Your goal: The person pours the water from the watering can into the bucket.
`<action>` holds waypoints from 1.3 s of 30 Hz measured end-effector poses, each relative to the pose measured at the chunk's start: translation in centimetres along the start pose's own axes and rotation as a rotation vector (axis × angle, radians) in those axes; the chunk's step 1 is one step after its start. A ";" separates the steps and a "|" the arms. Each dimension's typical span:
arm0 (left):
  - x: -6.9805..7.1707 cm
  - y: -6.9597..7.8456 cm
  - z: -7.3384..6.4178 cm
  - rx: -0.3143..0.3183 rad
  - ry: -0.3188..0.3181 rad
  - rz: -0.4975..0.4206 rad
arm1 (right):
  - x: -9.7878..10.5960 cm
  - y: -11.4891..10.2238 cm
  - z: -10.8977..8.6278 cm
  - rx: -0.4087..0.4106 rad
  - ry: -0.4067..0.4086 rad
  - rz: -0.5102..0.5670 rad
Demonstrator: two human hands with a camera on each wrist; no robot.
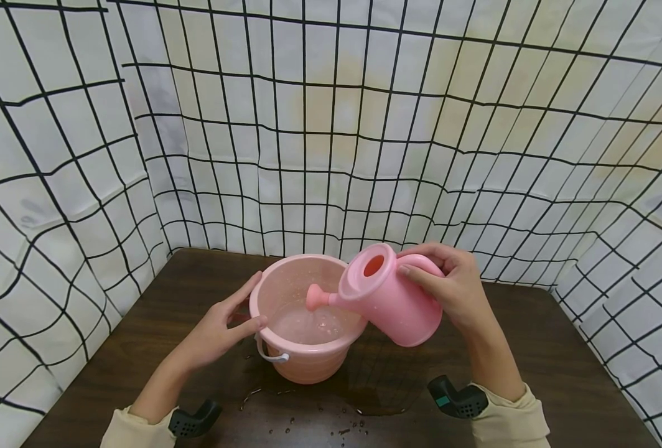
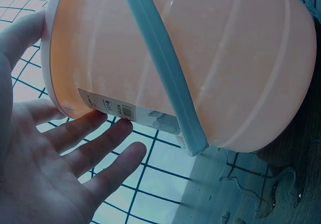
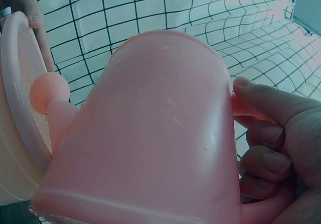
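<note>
My right hand (image 1: 448,277) grips the handle of a pink watering can (image 1: 400,305), its fingers curled round the loop in the right wrist view. The can tilts left, and its spout head (image 1: 315,297) hangs over the inside of a light pink bucket (image 1: 308,364). Bubbly water (image 1: 317,325) lies in the bucket below the spout. My left hand (image 1: 219,326) rests against the bucket's left side, thumb at the rim and the other fingers fairly straight, seen in the left wrist view. The bucket's pale handle (image 2: 168,73) hangs down its outer side.
The bucket stands on a dark wooden table (image 1: 196,274). Spilled water (image 1: 381,398) and several drops lie on the tabletop in front of it. A black wire grid (image 1: 331,168) backed by white sheeting stands behind and along both sides.
</note>
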State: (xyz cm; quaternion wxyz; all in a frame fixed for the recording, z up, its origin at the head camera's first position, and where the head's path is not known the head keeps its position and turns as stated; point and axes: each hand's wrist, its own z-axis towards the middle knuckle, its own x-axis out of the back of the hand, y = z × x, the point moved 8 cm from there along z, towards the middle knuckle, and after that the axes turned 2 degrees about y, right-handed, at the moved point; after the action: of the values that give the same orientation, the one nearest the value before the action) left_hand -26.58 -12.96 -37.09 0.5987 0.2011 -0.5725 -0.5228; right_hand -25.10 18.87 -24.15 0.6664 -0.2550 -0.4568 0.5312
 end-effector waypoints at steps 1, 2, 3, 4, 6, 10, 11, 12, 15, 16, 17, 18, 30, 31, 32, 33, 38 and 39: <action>0.0 0.0 0.0 -0.001 0.000 -0.001 | 0.0 0.0 0.0 0.000 -0.001 0.000; 0.0 0.0 0.0 -0.002 0.000 0.000 | 0.0 0.0 0.0 0.001 -0.002 -0.001; 0.0 0.1 0.0 -0.003 0.000 0.000 | 0.0 0.0 0.0 0.000 -0.002 0.000; 0.0 0.1 0.0 -0.004 0.001 0.001 | 0.0 0.0 0.0 -0.001 -0.002 -0.004; 0.0 0.1 0.0 -0.006 0.001 0.001 | 0.0 0.0 0.0 -0.003 0.000 -0.008; 0.0 0.1 0.0 0.000 0.002 0.004 | 0.1 0.1 0.1 -0.007 0.008 -0.026; 0.0 0.1 0.0 0.000 0.003 0.005 | 0.1 0.1 0.1 -0.009 0.009 -0.026; 0.0 0.1 0.0 0.002 0.003 0.007 | 0.1 0.1 0.1 -0.009 0.010 -0.028; 0.0 0.2 0.0 0.003 0.005 0.012 | 0.1 0.0 0.1 -0.006 0.011 -0.029; 0.0 0.2 0.0 0.003 0.005 0.011 | 0.1 0.0 0.1 -0.006 0.011 -0.028; 0.0 0.2 0.0 0.001 0.004 0.009 | 0.1 0.0 0.1 -0.006 0.011 -0.028; 0.0 0.2 0.0 0.001 0.003 0.008 | 0.1 0.0 0.1 -0.005 0.011 -0.028; 0.0 0.1 0.0 -0.005 -0.001 0.000 | 0.0 -0.1 0.2 -0.007 0.006 -0.008; 0.0 0.1 0.0 -0.006 -0.001 -0.001 | 0.0 -0.1 0.2 -0.005 0.006 -0.008; 0.0 0.2 0.0 -0.007 -0.001 0.000 | 0.0 -0.1 0.2 -0.003 0.004 -0.007; 0.0 0.2 0.0 -0.009 -0.001 0.000 | 0.0 -0.1 0.2 0.000 0.003 -0.007; 0.0 0.1 0.0 -0.016 -0.001 0.005 | -0.1 -0.3 0.2 0.020 -0.008 -0.006; 0.0 0.1 0.0 -0.017 -0.001 0.005 | -0.2 -0.3 0.2 0.026 -0.011 -0.006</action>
State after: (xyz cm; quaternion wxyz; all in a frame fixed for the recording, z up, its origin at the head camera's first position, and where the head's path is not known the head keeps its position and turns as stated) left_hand -26.53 -12.90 -37.00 0.6014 0.1945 -0.5688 -0.5263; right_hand -25.13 18.59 -23.85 0.6688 -0.2422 -0.4542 0.5365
